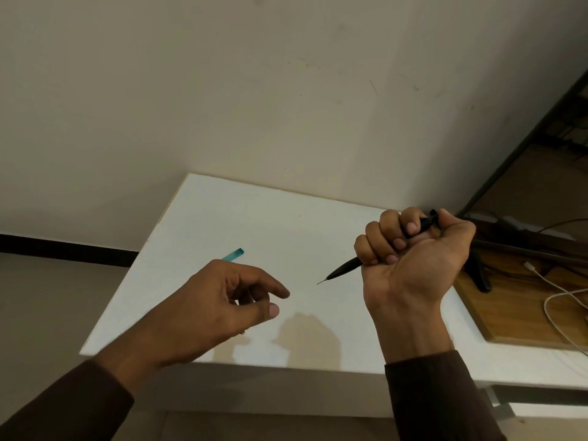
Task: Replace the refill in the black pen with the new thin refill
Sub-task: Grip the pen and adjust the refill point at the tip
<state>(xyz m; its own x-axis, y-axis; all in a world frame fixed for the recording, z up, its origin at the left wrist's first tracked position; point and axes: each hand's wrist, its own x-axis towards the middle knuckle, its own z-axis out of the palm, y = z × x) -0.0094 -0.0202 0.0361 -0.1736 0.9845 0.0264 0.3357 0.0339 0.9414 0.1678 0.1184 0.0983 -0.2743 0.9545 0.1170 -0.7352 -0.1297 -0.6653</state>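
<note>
Head view: right hand fisted around the black pen above the white table.
Thin metal tip points toward the left hand, which hovers loosely open, holding nothing (fingers curled); bare matte tabletop lies between them, and a translucent teal piece pokes out behind the left hand, near the table's left edge.

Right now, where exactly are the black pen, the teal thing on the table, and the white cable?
black pen (345,268), head view, on the tapered front barrel below the fist.
teal thing (236,254), head view, on its visible end beyond the left hand.
white cable (548,300), head view, on its curved loop.
</note>
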